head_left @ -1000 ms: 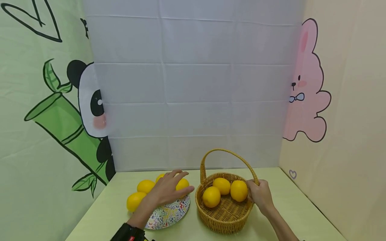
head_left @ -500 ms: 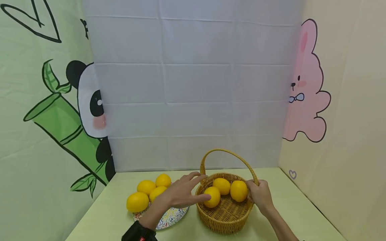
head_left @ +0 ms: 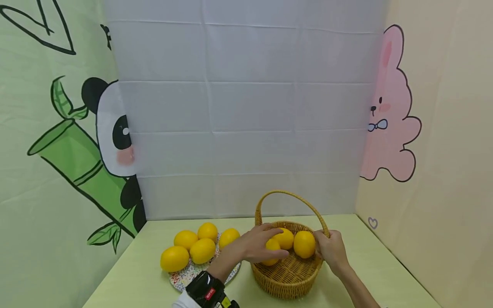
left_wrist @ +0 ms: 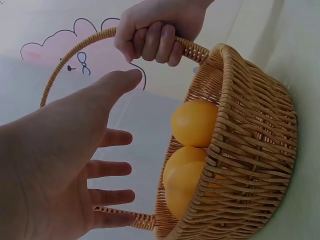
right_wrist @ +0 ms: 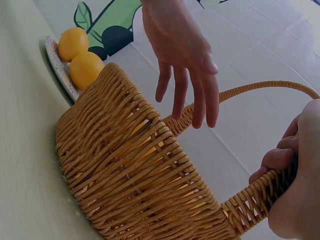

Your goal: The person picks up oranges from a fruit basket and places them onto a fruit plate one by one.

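Note:
My right hand (head_left: 332,250) grips the base of the arched handle of a woven wicker basket (head_left: 285,287), its fingers curled round it in the left wrist view. Three yellow lemons (head_left: 304,244) lie inside the basket. Over the basket's left rim hovers my left hand (head_left: 257,244), partly hiding one lemon (head_left: 269,253) in the head view. Its fingers (left_wrist: 110,168) are spread and relaxed, with nothing between them. From the right wrist, the left hand (right_wrist: 187,65) shows above the rim, fingers pointing down.
Left of the basket, a colourful patterned plate (head_left: 180,280) carries several lemons (head_left: 203,250), one (head_left: 175,259) at its left edge. The pale table (head_left: 127,273) meets a grey back wall (head_left: 246,154). A black wrist device (head_left: 208,291) sits on the left forearm.
My left hand has moved right, from above the plate to over the basket's left side, uncovering the lemons on the plate. The right hand keeps its grip on the handle.

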`<state>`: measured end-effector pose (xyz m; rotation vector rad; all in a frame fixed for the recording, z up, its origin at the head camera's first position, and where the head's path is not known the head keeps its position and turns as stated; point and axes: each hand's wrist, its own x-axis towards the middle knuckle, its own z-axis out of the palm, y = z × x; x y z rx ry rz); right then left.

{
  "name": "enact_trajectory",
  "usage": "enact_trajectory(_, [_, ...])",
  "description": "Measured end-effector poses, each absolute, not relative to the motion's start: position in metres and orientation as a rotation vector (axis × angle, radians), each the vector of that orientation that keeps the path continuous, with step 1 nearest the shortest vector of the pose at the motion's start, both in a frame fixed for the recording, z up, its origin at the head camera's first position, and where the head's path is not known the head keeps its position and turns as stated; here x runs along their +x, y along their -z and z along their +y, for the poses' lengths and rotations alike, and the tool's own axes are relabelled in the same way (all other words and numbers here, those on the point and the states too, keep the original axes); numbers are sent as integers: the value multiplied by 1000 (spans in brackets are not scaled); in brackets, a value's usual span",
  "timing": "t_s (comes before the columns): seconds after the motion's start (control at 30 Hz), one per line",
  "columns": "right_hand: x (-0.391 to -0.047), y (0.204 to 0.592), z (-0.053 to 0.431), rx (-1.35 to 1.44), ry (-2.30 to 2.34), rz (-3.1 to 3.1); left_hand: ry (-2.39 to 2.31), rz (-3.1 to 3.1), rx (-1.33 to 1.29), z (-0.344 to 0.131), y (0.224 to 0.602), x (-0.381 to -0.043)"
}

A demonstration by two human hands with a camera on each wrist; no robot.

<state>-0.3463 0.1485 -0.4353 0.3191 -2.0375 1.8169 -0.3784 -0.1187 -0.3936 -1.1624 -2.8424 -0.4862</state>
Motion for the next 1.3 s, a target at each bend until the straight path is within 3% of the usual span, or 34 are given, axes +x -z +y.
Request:
enact_trajectory(0.3, [-345,434,147,315,-1813,-2041,492,-2959,-1093,-103,409,-396])
enact_trajectory(1.3, [-339,431,141,329,-1849,-2023,194,-2818,-1014,-85,442,-400])
